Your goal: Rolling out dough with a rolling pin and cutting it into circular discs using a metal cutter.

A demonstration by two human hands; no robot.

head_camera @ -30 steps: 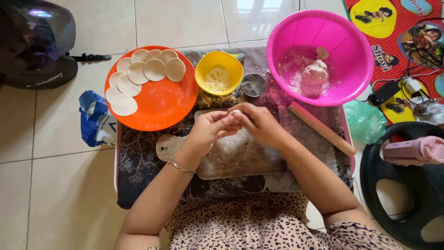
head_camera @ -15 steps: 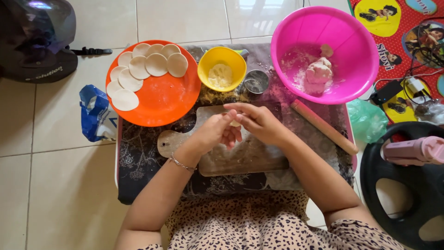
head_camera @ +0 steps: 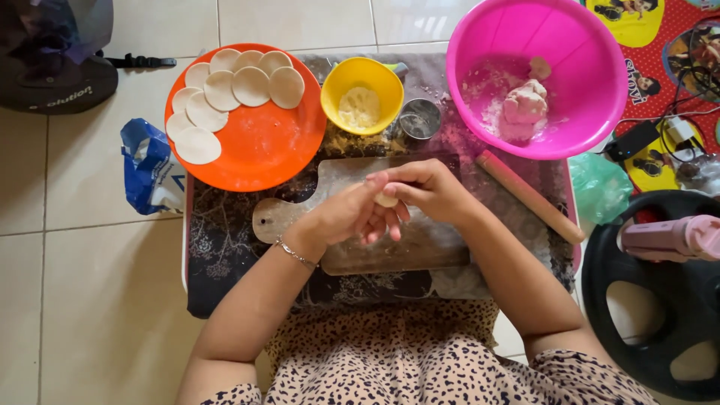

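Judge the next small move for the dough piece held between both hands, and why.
Probably set the small dough piece on the wooden board and flatten it: the left hand and right hand pinch it just above the board, and the rolling pin lies beside it.

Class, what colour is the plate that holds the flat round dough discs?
Orange; the plate under the dough discs shows best in the head view.

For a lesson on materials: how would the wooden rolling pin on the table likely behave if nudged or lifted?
The rolling pin is a smooth round cylinder, so a sideways nudge would probably set it rolling. It looks like solid wood, hence likely stiff. It lies near the table edge, so it might roll off.
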